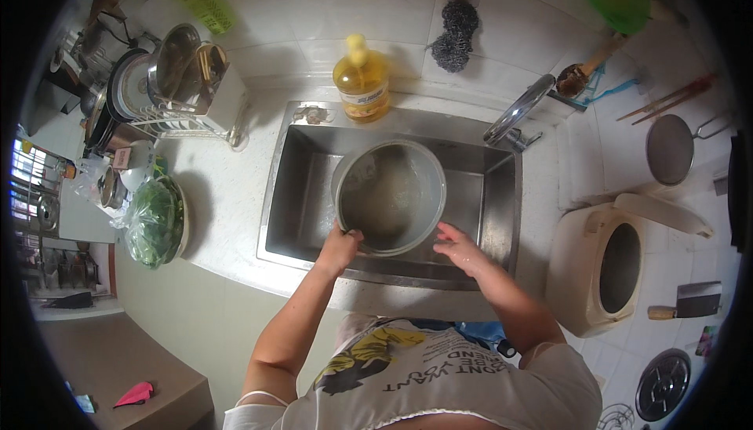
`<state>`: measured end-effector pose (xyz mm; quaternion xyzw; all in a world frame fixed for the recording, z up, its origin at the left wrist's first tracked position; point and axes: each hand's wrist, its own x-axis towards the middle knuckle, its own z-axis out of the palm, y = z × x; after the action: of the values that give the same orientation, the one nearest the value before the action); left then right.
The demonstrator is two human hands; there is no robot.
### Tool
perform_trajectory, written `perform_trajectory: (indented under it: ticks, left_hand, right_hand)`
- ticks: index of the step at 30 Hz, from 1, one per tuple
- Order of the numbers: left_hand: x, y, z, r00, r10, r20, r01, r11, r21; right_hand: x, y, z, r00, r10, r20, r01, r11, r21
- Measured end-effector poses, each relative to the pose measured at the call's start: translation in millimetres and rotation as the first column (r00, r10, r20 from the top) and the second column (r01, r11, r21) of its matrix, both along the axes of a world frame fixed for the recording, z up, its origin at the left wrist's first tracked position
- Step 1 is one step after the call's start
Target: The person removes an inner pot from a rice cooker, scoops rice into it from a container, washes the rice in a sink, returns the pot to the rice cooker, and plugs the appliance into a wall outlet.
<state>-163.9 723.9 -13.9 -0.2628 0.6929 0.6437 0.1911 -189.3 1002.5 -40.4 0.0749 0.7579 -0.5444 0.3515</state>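
A round grey inner pot (431,195) is over the steel sink (297,195), tilted so its mouth faces me. Cloudy, whitish water (391,192) covers its bottom; what lies beneath is hard to make out. My left hand (339,249) grips the near-left rim, thumb on the inside edge. Wet and with fingers apart, my right hand (460,249) is beside the near-right rim and holds nothing. Behind the sink's right part stands a chrome faucet (520,109), and no stream of water shows under it.
A yellow detergent bottle (362,86) stands behind the sink. On the left are a dish rack (220,101) and bagged green vegetables (154,221). A rice cooker (567,277) with its lid raised sits to the right. Steel scourers (456,36) and a cleaver (697,300) are at the walls.
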Motion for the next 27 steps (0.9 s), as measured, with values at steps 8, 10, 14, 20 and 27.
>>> perform_trajectory:
  ticks: [8, 10, 14, 20, 27]
  left_hand:
    - [19, -29, 9, 0.993, -0.09, -0.071, 0.063, 0.949, -0.31]
    - [23, -31, 19, 0.976, -0.117, -0.182, 0.031, 0.909, -0.417]
    - [26, -32, 55, 0.976, -0.126, -0.178, 0.039, 0.903, -0.428]
    - [30, -37, 78, 0.964, -0.128, -0.234, 0.016, 0.904, -0.427]
    - [34, -44, 94, 0.947, -0.148, -0.285, -0.008, 0.876, -0.483]
  right_hand:
    - [12, -34, 29, 0.999, 0.026, 0.02, -0.024, 0.996, -0.083]
    - [12, -40, 35, 0.999, 0.046, 0.013, -0.045, 0.995, -0.092]
    - [14, -49, 35, 0.998, 0.062, -0.023, -0.064, 0.994, -0.086]
    - [11, -61, 42, 0.981, 0.088, -0.172, -0.111, 0.985, -0.129]
    - [10, -70, 62, 0.978, 0.087, -0.192, -0.118, 0.981, -0.156]
